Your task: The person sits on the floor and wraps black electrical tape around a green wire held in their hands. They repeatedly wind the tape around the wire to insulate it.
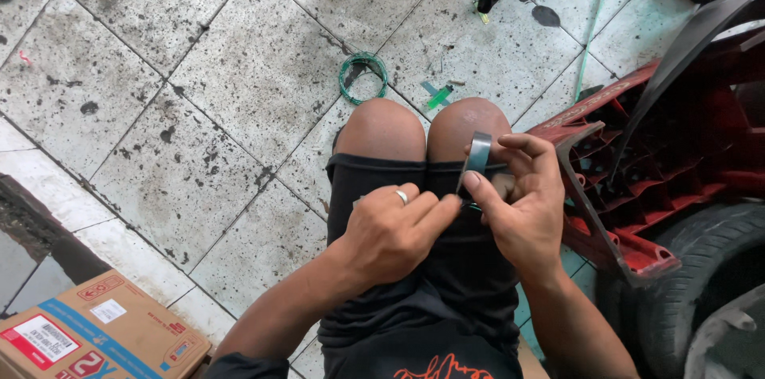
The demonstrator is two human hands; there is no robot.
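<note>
Right grip [518, 196] pinching grey tape roll [478, 152] upright above lap, thumb pressing its lower edge. Left grip [394, 231], ring on finger, meeting right at roll's base, fingertips touching. Bare knees [422, 130] sitting just beyond both grips. Red plastic panel [629, 180] lying right of right grip. Green wire coil [362, 76] resting on tiled floor [199, 108] beyond knees. Cardboard box [96, 339] sitting well left of left grip.

The knees [422, 132] serve as the landmark; just over them the right hand [522, 204] holds a roll of tape [477, 153], the left hand [390, 231] touching it from the left; beyond the knees on the floor lies a wire coil [363, 76] — a cardboard box [96, 335] sits well to their left, nearer the person; right of them a plastic panel [637, 172], a tyre [701, 283] below it.
</note>
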